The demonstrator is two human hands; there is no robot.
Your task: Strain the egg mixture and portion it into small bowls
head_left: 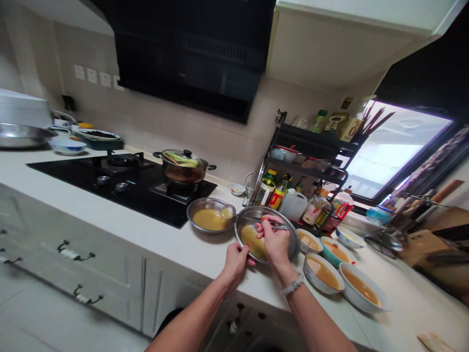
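Observation:
A round metal bowl [294, 239] with pale yellow liquid in it sits near the counter's front edge, tilted a little. My left hand [236, 260] pinches its near left rim between thumb and fingers. Over the bowl, my right hand [275, 242] is closed round a metal utensil [279, 226] whose handle sticks out to the right; its working end is mostly hidden by the fingers. Just left stands a second metal bowl [190, 215] of similar yellow liquid, with a ladle [227, 212] resting in it.
To the right, several bowls [322, 274] hold orange-brown liquid. Behind stands a black rack [306, 168] with bottles. On the hob [146, 195] is a lidded pot [185, 166] with green food inside. A range hood [190, 58] hangs above. Utensils and boards [421, 249] stand far right.

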